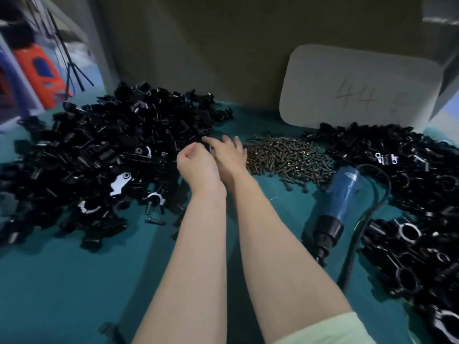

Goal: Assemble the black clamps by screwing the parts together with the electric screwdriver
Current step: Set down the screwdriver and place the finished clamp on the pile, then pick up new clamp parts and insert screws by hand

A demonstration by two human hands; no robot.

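The big heap of loose black plastic clamp parts (111,150) lies on the left of the teal worktop (74,294), and both my hands are at its right edge. My left hand (196,165) has its fingers curled in; whether they hold a part I cannot tell. My right hand (229,155) is just beside it, fingers straight and spread, next to the pile of small dark metal screws (285,155). The blue electric screwdriver with black nose and cord (340,194) lies to the right, beside a second heap of black ring-shaped clamps (409,232). A pale rounded board marked 44 (360,88) stands behind
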